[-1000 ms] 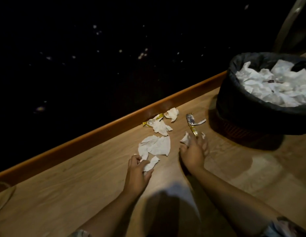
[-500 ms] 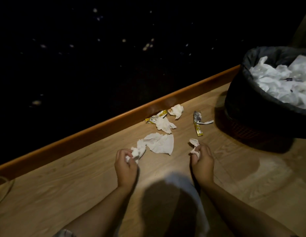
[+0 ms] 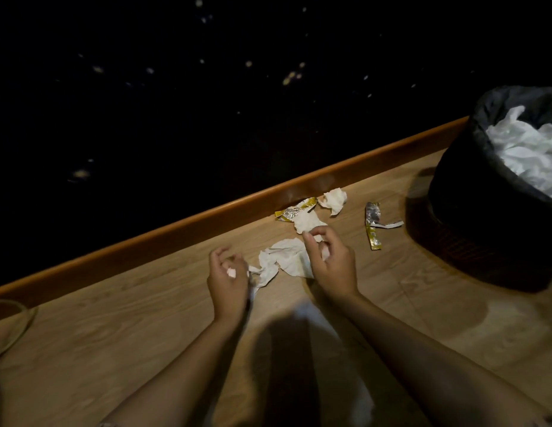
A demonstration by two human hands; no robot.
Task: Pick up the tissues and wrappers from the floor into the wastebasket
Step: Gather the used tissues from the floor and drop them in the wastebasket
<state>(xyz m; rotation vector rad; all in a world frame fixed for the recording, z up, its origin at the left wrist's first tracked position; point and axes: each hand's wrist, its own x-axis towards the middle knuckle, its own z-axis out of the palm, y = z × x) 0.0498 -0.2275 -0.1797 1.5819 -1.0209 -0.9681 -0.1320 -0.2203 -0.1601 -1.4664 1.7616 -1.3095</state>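
Observation:
My left hand (image 3: pixel 228 278) is curled around a small white tissue wad on the wooden floor. My right hand (image 3: pixel 330 263) holds another tissue scrap in its palm, with fingers reaching over the large flat tissue (image 3: pixel 287 257) towards a crumpled tissue (image 3: pixel 308 221). A gold and silver wrapper (image 3: pixel 294 211) lies against the baseboard. Another crumpled tissue (image 3: pixel 334 200) sits to its right. A torn gold wrapper (image 3: pixel 373 224) lies closer to the wastebasket (image 3: pixel 472 211), which has a black liner and is full of white tissues.
An orange wooden baseboard (image 3: pixel 176 232) runs diagonally behind the litter, with a dark speckled wall above it. A curved glassy rim (image 3: pixel 18 328) shows at the left edge. My knees cast a dark shadow at the bottom centre.
Both hands took up tissue scraps and closed on them. My right hand moved left and forward over the large tissue. The view shifted left, so the wastebasket sits further right.

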